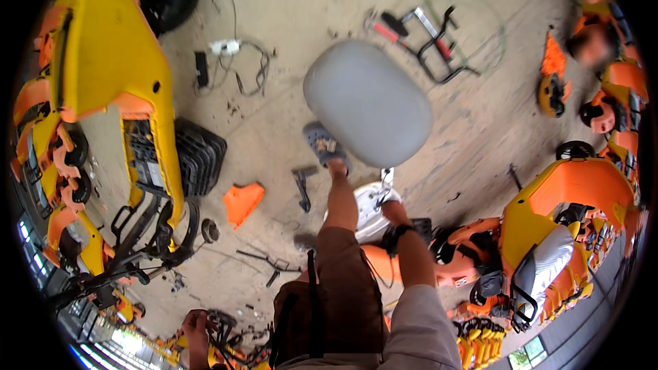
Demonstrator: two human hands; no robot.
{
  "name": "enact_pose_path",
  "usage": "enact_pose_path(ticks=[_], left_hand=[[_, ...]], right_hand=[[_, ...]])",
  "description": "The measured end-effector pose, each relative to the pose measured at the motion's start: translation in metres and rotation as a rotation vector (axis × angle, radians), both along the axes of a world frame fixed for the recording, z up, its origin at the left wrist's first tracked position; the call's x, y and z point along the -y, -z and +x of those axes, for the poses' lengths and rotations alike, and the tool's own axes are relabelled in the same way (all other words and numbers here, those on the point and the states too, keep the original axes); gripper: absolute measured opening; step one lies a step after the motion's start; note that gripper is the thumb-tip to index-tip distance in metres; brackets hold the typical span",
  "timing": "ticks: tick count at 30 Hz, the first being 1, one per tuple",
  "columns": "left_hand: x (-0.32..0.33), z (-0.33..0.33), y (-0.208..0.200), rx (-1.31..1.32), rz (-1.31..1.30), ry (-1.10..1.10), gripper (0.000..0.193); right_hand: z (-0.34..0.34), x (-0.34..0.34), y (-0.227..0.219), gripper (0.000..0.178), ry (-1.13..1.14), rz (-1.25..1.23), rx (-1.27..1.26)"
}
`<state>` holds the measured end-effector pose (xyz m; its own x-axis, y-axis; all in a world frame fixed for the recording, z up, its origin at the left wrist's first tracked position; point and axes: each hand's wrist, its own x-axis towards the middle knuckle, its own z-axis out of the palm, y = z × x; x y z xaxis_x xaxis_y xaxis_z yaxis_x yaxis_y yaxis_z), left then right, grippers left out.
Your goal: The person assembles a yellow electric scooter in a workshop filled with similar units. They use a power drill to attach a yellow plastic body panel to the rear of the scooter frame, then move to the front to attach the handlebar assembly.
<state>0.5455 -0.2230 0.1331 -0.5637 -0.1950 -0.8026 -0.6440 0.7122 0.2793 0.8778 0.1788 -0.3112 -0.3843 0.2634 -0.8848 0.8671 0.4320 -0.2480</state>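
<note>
Your right hand (394, 211) is low in the centre of the view, its grip down on a white plastic part (367, 209). The fingers are hidden behind that part, so you cannot tell whether they are spread or pinching. A dark band sits on that wrist. Your left hand (197, 322) is at about 7 o'clock near the lower rim, fingers curled against a dark tangle of metal parts (226, 332); whether it really clamps them cannot be told.

The white part lies just beside your right leg. Your foot in a grey clog (323, 145) is planted on the floor at 12 o'clock from it. A large grey seat cushion (367, 103) sits just above the clog, overlapping its toe end in the picture.

At 9 o'clock from the white part lie a small orange panel (242, 202) and a dark bracket (302, 185). Farther left stands a yellow scooter body (110, 62) with a black ribbed tray (199, 154) beside it. At 3 o'clock is an orange and yellow scooter (576, 199). Red-handled tools (418, 34) lie on the concrete floor (288, 116) at 1 o'clock.
</note>
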Motion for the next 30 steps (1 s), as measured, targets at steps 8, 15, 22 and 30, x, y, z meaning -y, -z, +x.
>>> enact_pose_path(ticks=[8,15,22,30], left_hand=[[0.054,0.069,0.091,0.423,-0.114,0.128,0.015],[0.016,0.061,0.040,0.301,-0.050,-0.137,0.020],[0.029,0.067,0.005,0.205,0.086,-0.104,0.016],[0.007,0.024,-0.029,-0.050,0.086,0.140,0.023]], right_hand=[[0.024,0.001,0.160,0.023,-0.141,-0.234,-0.012],[0.008,0.005,0.039,0.034,0.092,0.133,0.165],[0.038,-0.027,-0.133,0.034,0.170,0.261,0.057],[-0.034,-0.077,-0.316,0.058,0.315,0.456,-0.184]])
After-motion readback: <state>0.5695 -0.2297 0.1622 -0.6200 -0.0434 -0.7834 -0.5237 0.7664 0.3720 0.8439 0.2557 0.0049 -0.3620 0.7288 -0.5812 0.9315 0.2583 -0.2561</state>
